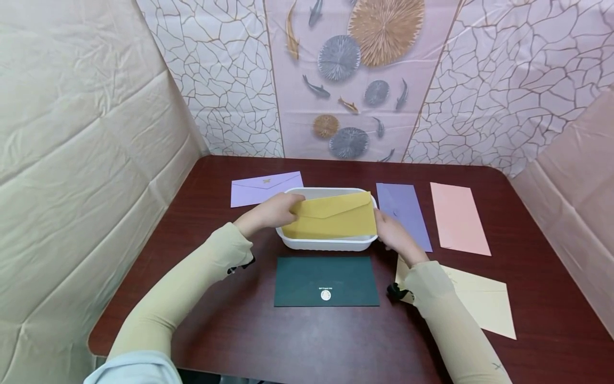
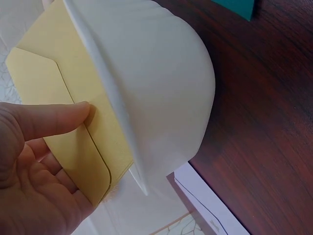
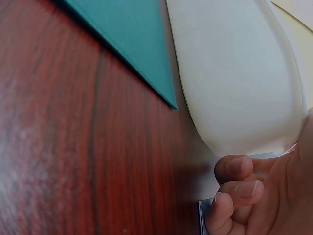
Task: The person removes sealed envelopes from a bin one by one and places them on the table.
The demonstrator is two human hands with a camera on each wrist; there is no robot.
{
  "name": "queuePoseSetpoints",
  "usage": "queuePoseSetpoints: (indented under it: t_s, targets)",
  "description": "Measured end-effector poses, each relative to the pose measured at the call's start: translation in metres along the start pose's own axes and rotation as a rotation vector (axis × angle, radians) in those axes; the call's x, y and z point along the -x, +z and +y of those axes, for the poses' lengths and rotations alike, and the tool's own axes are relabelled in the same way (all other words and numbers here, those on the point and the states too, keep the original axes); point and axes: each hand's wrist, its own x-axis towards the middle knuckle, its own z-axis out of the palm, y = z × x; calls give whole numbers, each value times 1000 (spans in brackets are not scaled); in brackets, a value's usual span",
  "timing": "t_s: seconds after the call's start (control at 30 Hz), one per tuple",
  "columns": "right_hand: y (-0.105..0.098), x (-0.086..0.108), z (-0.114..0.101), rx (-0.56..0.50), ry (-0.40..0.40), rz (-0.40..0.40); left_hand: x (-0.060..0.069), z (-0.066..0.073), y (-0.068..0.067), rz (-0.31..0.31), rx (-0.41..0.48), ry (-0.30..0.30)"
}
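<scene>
A yellow envelope point(image 1: 336, 217), its flap side facing me, stands tilted in a white plastic tub point(image 1: 331, 244). My left hand point(image 1: 278, 210) pinches the envelope's left end, the thumb on the flap side in the left wrist view and the fingers behind. At the right end, my right hand point(image 1: 394, 234) grips the envelope's edge beside the tub rim. Its thumb tip is hidden; in the right wrist view several curled fingers point(image 3: 244, 190) show outside the tub wall. A dark green envelope point(image 1: 326, 282) lies flat in front of the tub.
A lilac envelope point(image 1: 264, 188) lies behind the tub to the left. Right of it are a blue-violet envelope point(image 1: 405, 213) and a pink envelope point(image 1: 460, 218). A cream envelope point(image 1: 484, 298) lies partly under my right forearm. Cloth hangs around the dark red table point(image 1: 230, 330).
</scene>
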Motion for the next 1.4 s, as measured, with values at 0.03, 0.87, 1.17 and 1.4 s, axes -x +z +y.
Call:
queuePoseSetpoints:
  t_s: [0.03, 0.87, 1.17, 1.4]
  targets:
    - [0, 0, 0, 1, 0, -1, 0, 0, 0, 2, 2, 1]
    - [1, -3, 4, -20, -16, 15, 2, 1, -14, 62, 23, 72]
    - [-1, 1, 2, 3, 51, -16, 14, 2, -30, 135, 146, 94]
    - [0, 1, 2, -7, 55, -10, 25, 0, -44, 206, 182, 63]
